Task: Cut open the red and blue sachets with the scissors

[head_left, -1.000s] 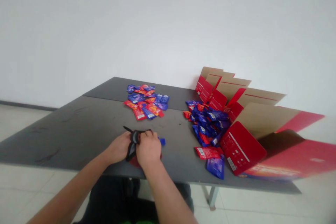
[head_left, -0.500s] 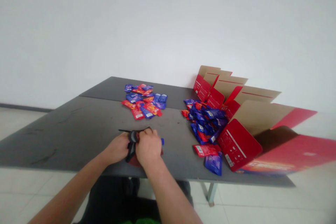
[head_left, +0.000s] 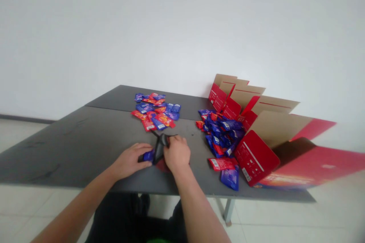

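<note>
Near the table's front edge, my right hand (head_left: 177,152) is closed around a black hand-sized object (head_left: 161,147) with a thin dark arm sticking out at the far end; its kind is unclear. My left hand (head_left: 131,160) lies just left of it, fingers and thumb closed about a small blue piece (head_left: 148,155) that looks like part of a packet. A dark red patch (head_left: 162,165) shows below the black object, mostly hidden by my right hand. Ahead of both hands lies a loose group of red and blue packets (head_left: 148,124).
To the right, a heap of mostly blue packets (head_left: 219,131) leans near several open red cartons (head_left: 256,155) with raised flaps. A red packet (head_left: 222,163) and a blue packet (head_left: 230,177) lie near the front edge of the grey table (head_left: 85,152). A white wall stands behind.
My hands have moved apart, the right one going rightward with the black object. The blue piece now shows at my left hand. The view has shifted slightly.
</note>
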The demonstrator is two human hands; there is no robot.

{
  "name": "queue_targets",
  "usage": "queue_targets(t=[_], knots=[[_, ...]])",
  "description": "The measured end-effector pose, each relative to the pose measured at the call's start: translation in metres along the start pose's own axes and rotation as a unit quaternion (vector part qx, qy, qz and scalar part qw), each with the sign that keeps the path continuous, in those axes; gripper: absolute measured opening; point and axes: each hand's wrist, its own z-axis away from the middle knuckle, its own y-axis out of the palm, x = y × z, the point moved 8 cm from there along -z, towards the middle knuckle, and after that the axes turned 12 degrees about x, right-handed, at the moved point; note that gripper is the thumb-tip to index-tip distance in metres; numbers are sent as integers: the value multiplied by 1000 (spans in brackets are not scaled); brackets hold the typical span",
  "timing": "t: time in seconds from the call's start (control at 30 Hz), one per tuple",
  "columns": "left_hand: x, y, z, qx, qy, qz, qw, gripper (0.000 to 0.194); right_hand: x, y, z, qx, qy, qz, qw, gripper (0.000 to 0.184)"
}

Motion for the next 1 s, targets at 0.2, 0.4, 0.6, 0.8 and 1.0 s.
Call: queue_targets(t=[0.2,0.4,0.6,0.8,1.0], knots=[[-6,-3,-1,-2,9,8,1000,37,23,33,7,31,-30,-16,999,13],[-1,-3,2,0,-17,7,1000,47,-59,-3,-4,42,92,30,994,21],[-5,-3,-1,-6,9,14,1000,35,34,17,4,18,-49,-10,999,15],[-6,-6,1,-10,2,15,1000,43,-10,24,7,34,17,0,999,13],[0,-2,2,-7,-14,10,1000,46,-31,-1,-2,31,61,19,997,18]])
